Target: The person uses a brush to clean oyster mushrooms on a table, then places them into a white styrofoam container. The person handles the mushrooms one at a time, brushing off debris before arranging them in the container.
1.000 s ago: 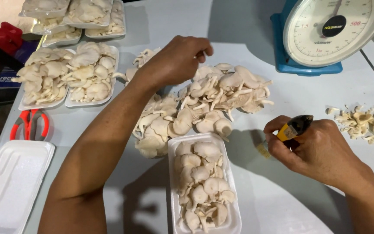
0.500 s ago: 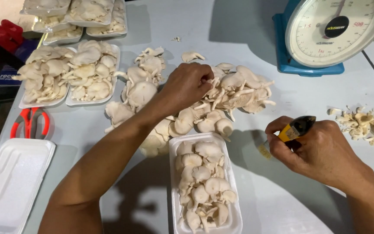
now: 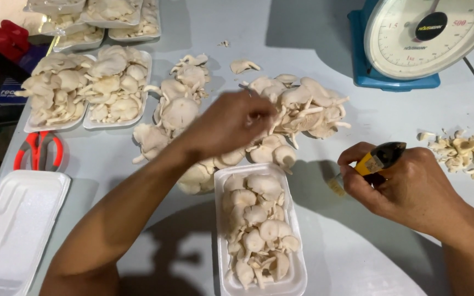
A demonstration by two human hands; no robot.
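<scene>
My left hand (image 3: 231, 121) hovers, blurred, over a loose pile of pale oyster mushrooms (image 3: 303, 107) on the grey table, fingers curled at the pile; whether it grips a mushroom I cannot tell. Just below it stands a white foam tray (image 3: 297, 279) filled with mushrooms. My right hand (image 3: 407, 183) rests on the table to the right, closed around a small knife with a yellow and black handle (image 3: 378, 159).
A dial scale on a blue base (image 3: 412, 41) stands at the back right. Mushroom trimmings (image 3: 464, 153) lie at the right edge. Filled foam trays (image 3: 86, 87) sit at the left, with red scissors (image 3: 37, 151) and an empty foam tray (image 3: 12, 230) below them.
My left hand drew back from the far side of the pile toward the tray, leaving more mushrooms uncovered at the left. My right hand with the knife stayed in place.
</scene>
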